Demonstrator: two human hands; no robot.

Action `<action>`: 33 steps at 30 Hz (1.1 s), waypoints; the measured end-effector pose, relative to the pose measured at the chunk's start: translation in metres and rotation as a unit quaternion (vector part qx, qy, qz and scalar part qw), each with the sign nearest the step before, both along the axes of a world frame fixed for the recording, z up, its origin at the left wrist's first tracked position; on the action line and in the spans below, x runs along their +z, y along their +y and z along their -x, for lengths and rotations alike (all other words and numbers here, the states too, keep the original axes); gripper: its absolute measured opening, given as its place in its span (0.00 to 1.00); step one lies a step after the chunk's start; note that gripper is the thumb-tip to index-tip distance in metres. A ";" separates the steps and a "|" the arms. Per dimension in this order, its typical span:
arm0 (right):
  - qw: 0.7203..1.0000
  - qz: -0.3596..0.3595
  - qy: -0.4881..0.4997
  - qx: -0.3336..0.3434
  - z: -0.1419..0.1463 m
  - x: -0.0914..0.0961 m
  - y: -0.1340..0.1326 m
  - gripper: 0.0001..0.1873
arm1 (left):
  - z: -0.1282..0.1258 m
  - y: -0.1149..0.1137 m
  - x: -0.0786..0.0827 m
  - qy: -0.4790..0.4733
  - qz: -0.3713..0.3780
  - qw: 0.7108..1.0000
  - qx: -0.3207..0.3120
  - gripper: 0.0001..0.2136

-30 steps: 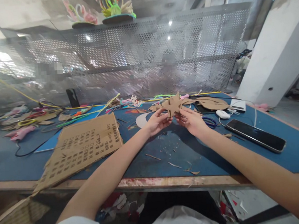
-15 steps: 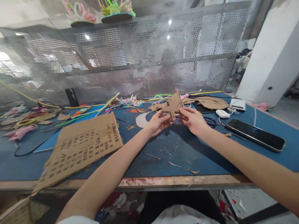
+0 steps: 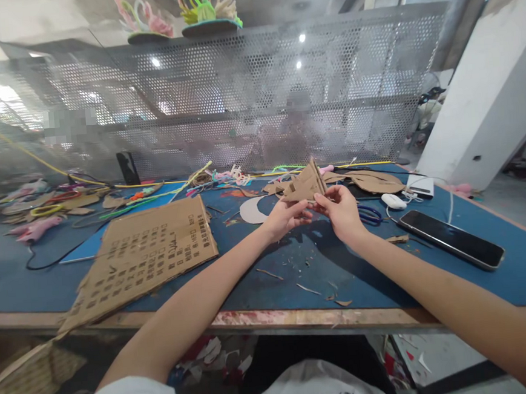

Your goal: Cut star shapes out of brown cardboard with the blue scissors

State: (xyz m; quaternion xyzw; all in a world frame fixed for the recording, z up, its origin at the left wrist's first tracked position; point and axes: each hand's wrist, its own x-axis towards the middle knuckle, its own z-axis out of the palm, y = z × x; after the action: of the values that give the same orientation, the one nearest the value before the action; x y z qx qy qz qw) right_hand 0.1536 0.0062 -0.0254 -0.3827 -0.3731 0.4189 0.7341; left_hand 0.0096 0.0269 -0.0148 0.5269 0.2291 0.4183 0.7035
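Both hands hold a cut piece of brown cardboard above the middle of the blue table; its edges look layered, and its lower part is partly behind my fingers. My left hand grips it from below on the left, thumb along its lower edge. Pinching its lower right corner between thumb and fingers is my right hand. A white crescent shape lies on the table just left of my left hand. Blue looped handles, apparently of scissors, rest beside my right hand.
A large printed cardboard sheet lies at left, overhanging the front edge. Behind it rests a pink glue gun. On the right are a phone, a white earphone case and cardboard offcuts. A perforated metal screen stands behind.
The cardboard piece has turned in my hands: its star outline showed before, and now it looks tilted, with layered edges showing. My right hand has shifted slightly right; both still hold it.
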 end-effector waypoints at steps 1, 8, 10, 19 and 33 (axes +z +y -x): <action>1.000 -0.001 -0.007 -0.001 0.001 0.000 0.000 0.23 | -0.002 -0.002 0.000 0.007 0.001 1.000 0.022 0.13; 0.998 -0.009 -0.038 0.039 0.007 0.001 -0.006 0.26 | -0.008 -0.005 0.003 0.029 0.031 0.993 0.106 0.22; 0.995 0.003 -0.043 0.085 0.008 0.002 -0.008 0.26 | -0.006 -0.005 0.003 0.015 0.030 0.994 0.104 0.23; 0.982 0.031 -0.112 0.146 0.005 -0.001 -0.006 0.24 | -0.003 -0.004 0.004 0.017 0.062 0.995 0.081 0.30; 0.661 -0.319 -0.646 -0.211 -0.042 0.015 0.000 0.07 | -0.006 -0.004 -0.003 0.114 0.004 0.989 0.096 0.22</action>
State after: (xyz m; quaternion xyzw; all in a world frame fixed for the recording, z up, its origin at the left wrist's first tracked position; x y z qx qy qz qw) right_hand 0.1960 0.0064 -0.0100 -0.3680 -0.7739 -0.2442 0.4539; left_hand 0.0157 0.0233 -0.0179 0.5436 0.3595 0.4203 0.6314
